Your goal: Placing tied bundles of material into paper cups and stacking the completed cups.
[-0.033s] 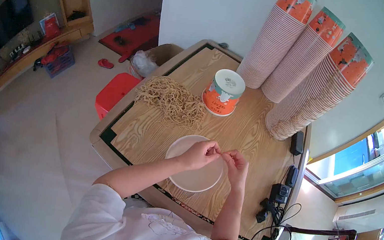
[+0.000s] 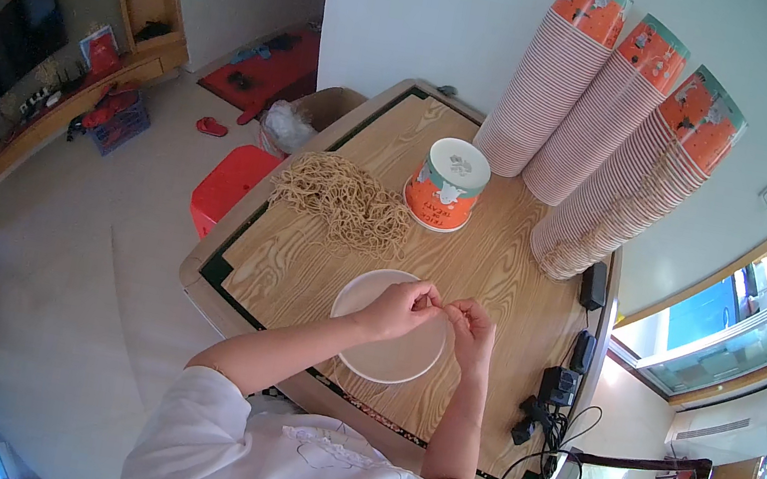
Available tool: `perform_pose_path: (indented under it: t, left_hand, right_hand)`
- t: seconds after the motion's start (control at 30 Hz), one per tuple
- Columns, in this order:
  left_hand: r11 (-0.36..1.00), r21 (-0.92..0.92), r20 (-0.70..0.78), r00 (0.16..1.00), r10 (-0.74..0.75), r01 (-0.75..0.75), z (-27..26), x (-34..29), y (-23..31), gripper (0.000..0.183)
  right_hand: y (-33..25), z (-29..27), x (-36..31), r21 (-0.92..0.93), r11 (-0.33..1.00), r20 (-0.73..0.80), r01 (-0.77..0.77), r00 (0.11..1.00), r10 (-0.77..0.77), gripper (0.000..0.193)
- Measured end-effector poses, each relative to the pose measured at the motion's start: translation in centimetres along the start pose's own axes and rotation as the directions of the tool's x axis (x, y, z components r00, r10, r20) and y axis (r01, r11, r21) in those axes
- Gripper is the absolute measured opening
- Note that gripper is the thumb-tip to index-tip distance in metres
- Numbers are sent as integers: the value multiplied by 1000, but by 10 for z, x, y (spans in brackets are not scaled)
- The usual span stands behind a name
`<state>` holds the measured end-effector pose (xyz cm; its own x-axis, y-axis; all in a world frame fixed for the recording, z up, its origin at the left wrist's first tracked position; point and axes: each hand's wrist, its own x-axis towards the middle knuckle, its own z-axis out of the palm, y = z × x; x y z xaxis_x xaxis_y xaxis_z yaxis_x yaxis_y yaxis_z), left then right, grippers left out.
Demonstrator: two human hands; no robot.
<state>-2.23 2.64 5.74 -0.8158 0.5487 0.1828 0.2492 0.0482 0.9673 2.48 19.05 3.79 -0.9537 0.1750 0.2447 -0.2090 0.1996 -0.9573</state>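
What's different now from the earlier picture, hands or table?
Nothing has visibly changed. The left hand and right hand remain fingertips close together over the white round container; the tan cord pile, upside-down orange tub and tub stacks stayed put.

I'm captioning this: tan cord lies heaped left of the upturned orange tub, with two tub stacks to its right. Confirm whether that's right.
The count is wrong: the head view shows three tub stacks, not two, right of the upturned orange tub, with tan cord heaped to its left.
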Motion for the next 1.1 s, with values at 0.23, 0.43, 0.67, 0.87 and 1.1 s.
perform_pose_path:
  t: [0.23, 0.43, 0.67, 0.87, 1.1]
  left_hand:
    - [978, 180, -56, 992, 112, -100, 2, -2, 1, 11]
    - [914, 406, -129, 989, 71, -13, -6, -5, -5, 12]
    - [917, 398, -3, 1000, 29, -25, -6, -6, 1, 10]
    - [924, 381, -8, 999, 48, -41, -3, -7, 2, 10]
    - [888, 461, -10, 1000, -12, 15, 0, -5, -4, 11]
  right_hand:
    - [-1, 6, 1, -269, 963, -50, 8, 999, -22, 26]
    - [10, 6, 6, 27, 999, -88, 27, 996, -25, 20]
    - [15, 9, 3, 41, 986, 2, -162, 987, 162, 12]
    - [13, 9, 0, 13, 992, 42, -126, 991, 125, 13]
    - [15, 2, -7, 60, 986, 55, -157, 986, 154, 12]
